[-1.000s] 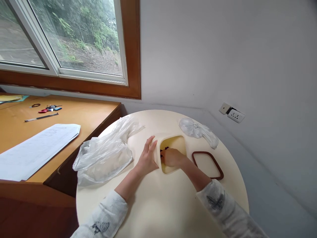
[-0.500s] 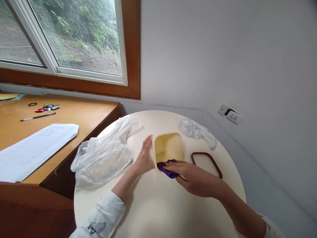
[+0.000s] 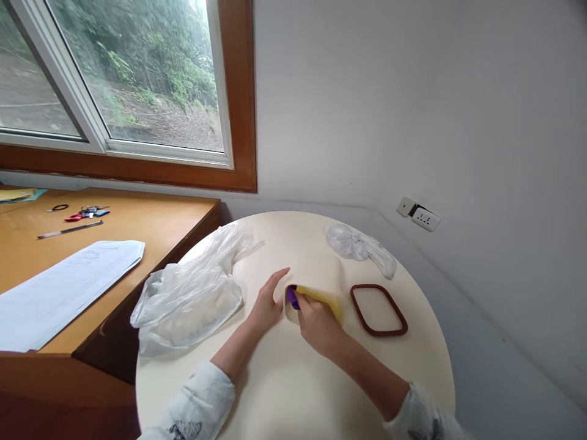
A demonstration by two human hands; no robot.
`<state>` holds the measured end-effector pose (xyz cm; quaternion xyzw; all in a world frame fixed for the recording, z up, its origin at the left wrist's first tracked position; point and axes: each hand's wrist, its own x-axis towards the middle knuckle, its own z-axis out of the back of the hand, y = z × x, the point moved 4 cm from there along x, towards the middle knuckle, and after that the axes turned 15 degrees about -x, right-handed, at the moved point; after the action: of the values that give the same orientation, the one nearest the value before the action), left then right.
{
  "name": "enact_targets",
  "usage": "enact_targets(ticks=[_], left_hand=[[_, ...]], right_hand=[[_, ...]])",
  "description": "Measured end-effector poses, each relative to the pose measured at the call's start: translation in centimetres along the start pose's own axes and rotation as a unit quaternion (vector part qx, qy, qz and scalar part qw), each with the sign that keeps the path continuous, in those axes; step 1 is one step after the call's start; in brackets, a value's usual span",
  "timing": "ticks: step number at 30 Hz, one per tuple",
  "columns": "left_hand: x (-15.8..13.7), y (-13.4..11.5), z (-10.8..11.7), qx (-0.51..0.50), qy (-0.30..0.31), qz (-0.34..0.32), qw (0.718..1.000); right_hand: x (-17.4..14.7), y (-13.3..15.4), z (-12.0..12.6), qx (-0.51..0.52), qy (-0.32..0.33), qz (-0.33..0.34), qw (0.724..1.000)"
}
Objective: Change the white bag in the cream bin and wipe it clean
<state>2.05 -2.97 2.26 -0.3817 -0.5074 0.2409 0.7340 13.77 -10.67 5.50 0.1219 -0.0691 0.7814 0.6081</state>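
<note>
A cream plastic container with a yellow inside is tipped over on the round table, its mouth facing me. My left hand is at its left side, fingers stretched and thumb apart; whether it touches the wall, I cannot tell. A purple cloth is bunched in the fingers of my right hand, pressed at the left corner of the mouth. That hand hides part of the opening. Right of it lies a brown rounded-square ring, flat on the table.
A crumpled clear plastic bag covers the left of the round table. A knotted plastic bag lies at the back right. The wooden desk on the left bears papers, a pen and keys.
The container has tipped so that its mouth sits lower and towards me. My right hand has moved left with the cloth, uncovering the brown ring. My left hand's fingers have spread.
</note>
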Motion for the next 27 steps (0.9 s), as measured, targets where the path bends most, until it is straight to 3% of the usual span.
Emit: enact_targets(ticks=[6,13,16,21,25,27], left_hand=[[0.1,0.1,0.1,-0.010,0.007,-0.019,1.000],[0.0,-0.9,-0.8,0.051,0.130,-0.057,0.989],[-0.2,-1.3,-1.3,0.093,0.129,-0.073,0.984],[-0.2,-1.7,-1.2,0.135,0.064,-0.094,0.984],[0.0,-2.0,-0.4,0.158,0.011,-0.091,0.983],[0.1,-2.2,-0.2,0.167,0.019,-0.114,0.979]], right_hand=[[1.4,0.1,0.5,0.159,-0.019,-0.064,0.985],[2.7,-2.2,2.6,0.261,-0.034,-0.111,0.958],[3.1,-2.6,3.2,0.296,-0.023,-0.112,0.948],[3.0,-1.4,4.4,0.294,0.009,-0.054,0.954],[1.8,0.3,5.0,0.222,0.092,0.043,0.970],[1.0,0.7,5.3,0.189,0.130,0.078,0.970]])
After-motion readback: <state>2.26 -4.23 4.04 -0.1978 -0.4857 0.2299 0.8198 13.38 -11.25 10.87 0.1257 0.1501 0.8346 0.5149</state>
